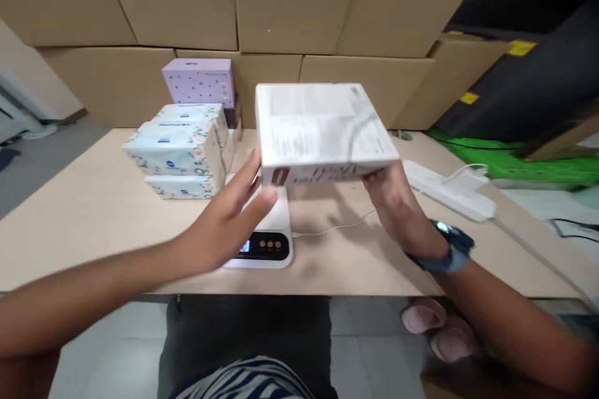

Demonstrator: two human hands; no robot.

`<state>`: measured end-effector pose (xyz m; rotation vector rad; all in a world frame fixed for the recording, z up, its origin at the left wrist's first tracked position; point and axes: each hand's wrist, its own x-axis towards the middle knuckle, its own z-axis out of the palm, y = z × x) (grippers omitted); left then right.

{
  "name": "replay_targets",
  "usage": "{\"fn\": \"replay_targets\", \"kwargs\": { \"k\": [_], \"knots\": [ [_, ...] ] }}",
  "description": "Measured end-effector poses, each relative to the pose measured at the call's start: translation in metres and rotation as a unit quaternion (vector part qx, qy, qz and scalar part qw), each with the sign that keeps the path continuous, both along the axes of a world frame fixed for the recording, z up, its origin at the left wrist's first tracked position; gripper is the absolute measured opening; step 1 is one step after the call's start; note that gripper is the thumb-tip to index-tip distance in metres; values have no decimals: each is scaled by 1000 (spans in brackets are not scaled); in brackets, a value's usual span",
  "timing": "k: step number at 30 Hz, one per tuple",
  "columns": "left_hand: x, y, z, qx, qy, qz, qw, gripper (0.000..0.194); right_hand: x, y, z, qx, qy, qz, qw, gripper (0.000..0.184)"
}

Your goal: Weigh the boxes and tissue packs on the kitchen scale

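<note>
A flat white box (pixel 322 124) with printed text is held up above the table, its broad face towards me and slightly blurred. My left hand (pixel 229 212) is at the box's lower left corner, thumb in front and fingers against the side. Supporting the lower right corner is my right hand (pixel 390 199), its fingers partly hidden under the box; a watch is on that wrist. Below, partly covered by my left hand, a white digital scale (pixel 281 249) with a lit display and round buttons lies on the table.
Several blue floral tissue packs (pixel 175 149) are stacked at the left, with a purple box (pixel 201 84) behind them. A white power strip (pixel 449 190) lies at the right; a thin white cable (pixel 322 232) runs from the scale. Cardboard boxes (pixel 290 0) form a wall behind the table (pixel 70 218).
</note>
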<state>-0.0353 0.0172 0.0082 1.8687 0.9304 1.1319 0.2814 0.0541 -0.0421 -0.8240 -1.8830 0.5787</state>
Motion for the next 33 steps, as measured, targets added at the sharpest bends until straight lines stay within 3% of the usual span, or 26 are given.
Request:
{"fn": "replay_targets", "kwargs": {
  "k": [3, 5, 7, 11, 14, 18, 21, 25, 28, 33],
  "knots": [
    [-39, -62, -29, -39, 0, 21, 999, 63, -20, -51, -29, -90, -9, 110, 990, 102],
    [-56, -81, -50, -75, 6, 40, 996, 65, -35, -68, -48, -144, -31, 126, 981, 101],
    [-69, -86, -63, -97, 22, 53, 994, 66, -48, -75, -64, -187, -35, 134, 973, 98],
    [-88, -77, -73, -74, 46, 79, 993, 67, -63, -78, -79, -214, -20, 170, 962, 95],
    [-99, -60, -81, -105, -6, 90, 990, 73, -65, -70, -79, -181, 4, 128, 975, 86],
    [-99, -32, -86, -181, -95, 118, 972, 87, -72, -30, -71, -96, 65, 22, 993, 82],
    [-81, -18, -80, -189, -148, 67, 968, 83, -86, 8, -68, -93, 87, -36, 991, 79],
    [-61, -21, -79, -212, -197, 8, 957, 84, -95, 39, -72, -125, 113, -80, 982, 72],
    [-66, -29, -85, -241, -199, 5, 950, 82, -91, 43, -79, -151, 119, -77, 978, 72],
    [-80, -36, -86, -245, -194, -26, 950, 73, -84, 31, -82, -222, 170, -97, 955, 86]
  ]
}}
